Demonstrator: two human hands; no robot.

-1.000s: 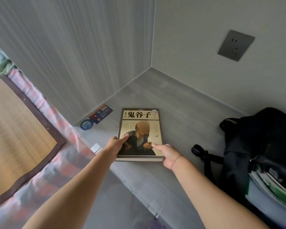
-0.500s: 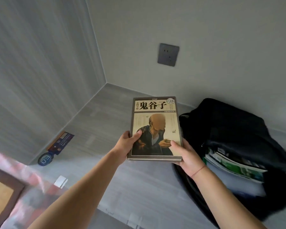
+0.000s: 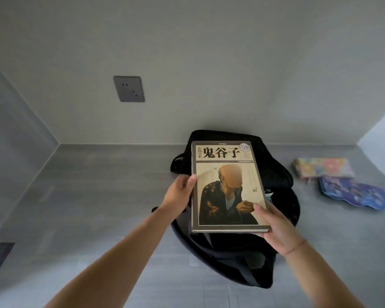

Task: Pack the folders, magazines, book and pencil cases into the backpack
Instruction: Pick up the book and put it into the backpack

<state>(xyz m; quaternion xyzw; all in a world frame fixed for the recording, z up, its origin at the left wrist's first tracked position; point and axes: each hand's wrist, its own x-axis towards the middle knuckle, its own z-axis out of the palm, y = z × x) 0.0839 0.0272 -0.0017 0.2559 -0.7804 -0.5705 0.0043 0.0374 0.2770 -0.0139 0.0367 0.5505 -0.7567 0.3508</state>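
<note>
— Grey tabletop [image 3: 87,196], grey wall behind, a socket [image 3: 129,88] up and left of the backpack [image 3: 285,181]. So where's the book?

— In the air, right over the backpack, cover up and nearly flat. My left hand [image 3: 178,194] grips its left edge, thumb on the cover, fingers curled underneath where I can't see them. My right hand [image 3: 278,227] pinches the near right corner the same way. Both are closed firmly on the book [image 3: 227,187], with nothing else in them.

— Can you see the opening?

— Hardly. The book covers most of it. Black fabric shows all round, and a pale sliver peeks out at the book's right edge. I take that to be something already inside.

— How would you get it in cleanly?

— I'd tip the far edge down so the book goes in edge-first rather than flat, square to the opening. The fabric lip looks slack to me, so it may fold in and catch a corner. I'd free one hand to hold the lip back and let the other guide. The book should slide alongside whatever is inside, not ram its top edges and crumple them.

— And afterwards?

— Two pencil cases [image 3: 322,167] lie on the tabletop to the right of the backpack, apart from it. The flowery one is farther back and the blue one [image 3: 353,194] nearer me. By my reckoning they go in last, on top.
</note>
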